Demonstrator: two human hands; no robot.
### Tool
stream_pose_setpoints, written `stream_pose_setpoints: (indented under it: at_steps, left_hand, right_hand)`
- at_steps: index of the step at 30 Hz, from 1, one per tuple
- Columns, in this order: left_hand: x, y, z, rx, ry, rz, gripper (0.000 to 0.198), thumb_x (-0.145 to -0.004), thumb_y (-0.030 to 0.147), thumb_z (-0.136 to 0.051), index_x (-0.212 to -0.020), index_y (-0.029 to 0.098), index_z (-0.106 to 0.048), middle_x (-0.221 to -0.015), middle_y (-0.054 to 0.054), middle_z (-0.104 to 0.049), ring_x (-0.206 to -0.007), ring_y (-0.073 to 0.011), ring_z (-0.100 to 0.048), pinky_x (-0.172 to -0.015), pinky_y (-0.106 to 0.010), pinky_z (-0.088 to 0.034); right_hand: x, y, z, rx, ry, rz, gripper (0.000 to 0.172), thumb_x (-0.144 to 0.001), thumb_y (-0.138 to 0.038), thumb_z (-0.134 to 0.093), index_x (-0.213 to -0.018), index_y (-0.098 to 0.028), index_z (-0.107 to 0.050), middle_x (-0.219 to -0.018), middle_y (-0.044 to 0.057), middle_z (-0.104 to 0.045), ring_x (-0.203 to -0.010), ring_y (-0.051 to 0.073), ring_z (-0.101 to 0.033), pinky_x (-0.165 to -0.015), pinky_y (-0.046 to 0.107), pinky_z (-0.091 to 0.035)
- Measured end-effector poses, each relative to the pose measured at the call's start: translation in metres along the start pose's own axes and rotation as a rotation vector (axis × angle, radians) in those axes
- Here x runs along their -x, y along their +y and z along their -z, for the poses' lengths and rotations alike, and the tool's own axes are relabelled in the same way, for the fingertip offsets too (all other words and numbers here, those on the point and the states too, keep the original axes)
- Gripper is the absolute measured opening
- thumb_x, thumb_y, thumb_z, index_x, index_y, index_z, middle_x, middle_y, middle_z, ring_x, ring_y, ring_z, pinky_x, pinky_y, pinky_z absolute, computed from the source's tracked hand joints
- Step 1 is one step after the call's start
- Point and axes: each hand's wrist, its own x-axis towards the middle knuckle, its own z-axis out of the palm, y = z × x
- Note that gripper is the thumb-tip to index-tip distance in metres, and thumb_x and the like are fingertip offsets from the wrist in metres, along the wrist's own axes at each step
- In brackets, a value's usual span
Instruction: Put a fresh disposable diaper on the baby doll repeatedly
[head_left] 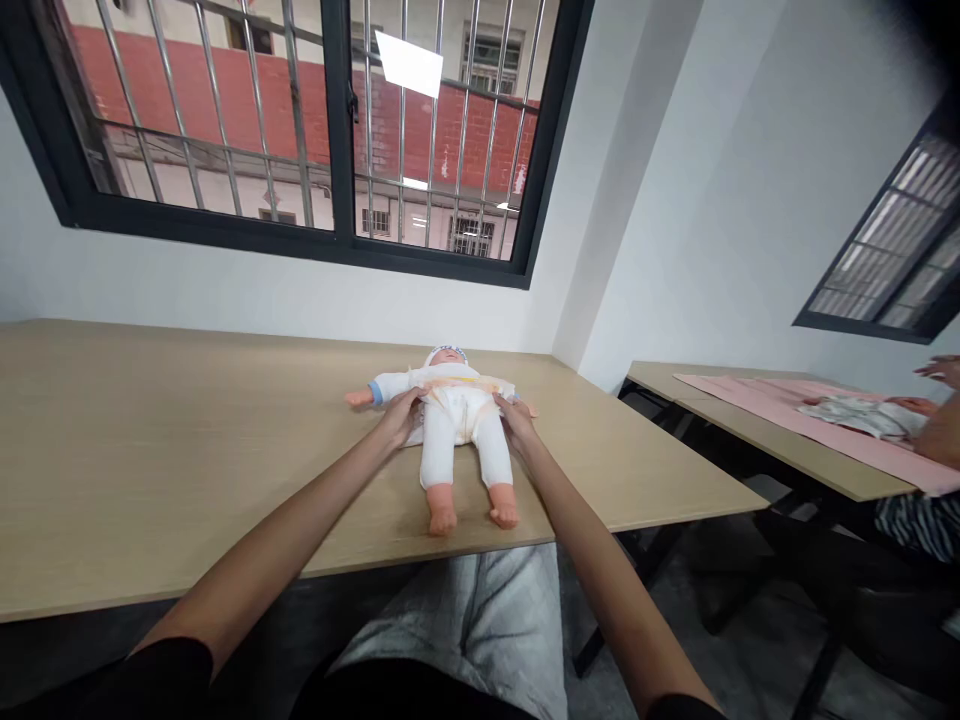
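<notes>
A baby doll [438,455] in white clothes lies on its back on the wooden table, its feet toward me and its head toward the window. Around its hips is a white diaper [463,405] with an orange-patterned waistband. At the diaper's left side, my left hand [403,415] has its fingers closed on the edge. My right hand [515,418] pinches the opposite side by the doll's hip. Fingertips of both hands are partly hidden by the diaper and the doll's body.
The light wooden table [187,450] runs along the wall under a barred window [345,130]. To the right, a second table [750,420] carries a pink mat [757,400] and another doll [862,415]. Another person's hand [941,370] is at the far right edge.
</notes>
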Motion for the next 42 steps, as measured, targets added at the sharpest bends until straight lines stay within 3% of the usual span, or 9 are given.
stream_pose_setpoints:
  at_steps: [7,11,14,17,24,30,34,37,42]
  left_hand:
    - [-0.008,-0.013,0.014,0.025,0.177,0.090,0.027,-0.061,0.022,-0.068,-0.086,0.015,-0.061,-0.077,-0.003,-0.064,-0.067,-0.0138,-0.059,-0.062,-0.025,-0.048]
    - [-0.006,-0.008,0.013,0.018,0.254,0.124,0.016,-0.066,0.021,-0.061,-0.081,0.015,-0.058,-0.069,-0.002,-0.062,-0.058,-0.0126,-0.058,-0.059,-0.025,-0.048]
    - [-0.003,-0.002,0.011,0.016,0.322,0.137,0.015,-0.076,0.032,-0.053,-0.076,0.016,-0.053,-0.060,-0.001,-0.058,-0.052,-0.0135,-0.056,-0.055,-0.026,-0.047]
    - [0.001,0.000,0.007,-0.050,0.383,0.106,0.034,-0.080,0.050,-0.047,-0.077,0.017,-0.052,-0.060,-0.002,-0.058,-0.051,-0.0150,-0.055,-0.051,-0.027,-0.045]
    - [0.013,-0.001,-0.007,-0.254,0.336,-0.149,0.050,-0.065,0.065,-0.058,-0.077,0.018,-0.049,-0.062,0.003,-0.051,-0.052,-0.0117,-0.049,-0.049,-0.023,-0.038]
    - [0.018,-0.002,-0.006,-0.363,0.346,-0.133,0.048,-0.065,0.065,-0.057,-0.076,0.020,-0.045,-0.066,0.002,-0.050,-0.060,-0.0148,-0.051,-0.056,-0.027,-0.040]
    - [0.010,-0.011,0.002,-0.480,0.339,-0.206,0.042,-0.071,0.062,-0.052,-0.077,0.021,-0.042,-0.070,0.001,-0.051,-0.070,-0.0184,-0.053,-0.068,-0.032,-0.042]
    - [0.003,-0.019,0.010,-0.592,0.311,-0.267,0.038,-0.075,0.059,-0.047,-0.080,0.021,-0.043,-0.078,-0.002,-0.054,-0.083,-0.0222,-0.054,-0.080,-0.036,-0.041]
    - [-0.005,-0.025,0.016,-0.607,0.296,-0.236,0.035,-0.077,0.056,-0.047,-0.082,0.021,-0.044,-0.082,-0.003,-0.057,-0.087,-0.0237,-0.055,-0.082,-0.037,-0.042]
  right_hand:
    - [-0.004,0.011,0.004,0.012,0.012,-0.064,0.028,-0.057,-0.032,-0.074,-0.076,-0.019,-0.059,-0.072,0.000,-0.067,-0.064,0.016,-0.061,-0.060,0.027,-0.051]
    - [-0.007,0.008,0.004,-0.073,0.135,-0.080,0.022,-0.070,-0.039,-0.063,-0.075,-0.020,-0.055,-0.065,-0.002,-0.062,-0.055,0.012,-0.057,-0.052,0.023,-0.047]
    - [-0.007,0.002,0.002,-0.108,0.285,-0.098,0.024,-0.081,-0.044,-0.049,-0.075,-0.021,-0.051,-0.060,-0.003,-0.057,-0.048,0.010,-0.051,-0.047,0.021,-0.043]
    - [-0.005,-0.001,0.000,-0.018,0.296,-0.032,0.027,-0.080,-0.047,-0.048,-0.071,-0.022,-0.048,-0.056,-0.004,-0.052,-0.047,0.010,-0.048,-0.046,0.022,-0.041]
    - [-0.008,0.008,0.001,0.125,0.220,0.146,0.036,-0.073,-0.054,-0.053,-0.067,-0.019,-0.050,-0.061,-0.001,-0.054,-0.056,0.012,-0.050,-0.051,0.023,-0.041]
    - [-0.014,0.018,0.008,0.226,0.252,0.121,0.040,-0.069,-0.059,-0.055,-0.076,-0.019,-0.053,-0.074,0.001,-0.060,-0.070,0.016,-0.057,-0.059,0.025,-0.044]
    - [-0.013,0.020,0.008,0.240,0.307,0.114,0.043,-0.066,-0.060,-0.056,-0.082,-0.019,-0.054,-0.082,0.004,-0.063,-0.076,0.018,-0.059,-0.062,0.027,-0.045]
    - [-0.010,0.022,0.006,0.252,0.281,0.119,0.041,-0.067,-0.056,-0.058,-0.083,-0.019,-0.054,-0.082,0.005,-0.064,-0.077,0.020,-0.059,-0.064,0.028,-0.046]
    - [-0.005,0.022,0.000,0.315,0.242,0.136,0.035,-0.068,-0.051,-0.057,-0.083,-0.019,-0.054,-0.089,0.006,-0.065,-0.087,0.021,-0.059,-0.077,0.030,-0.044]
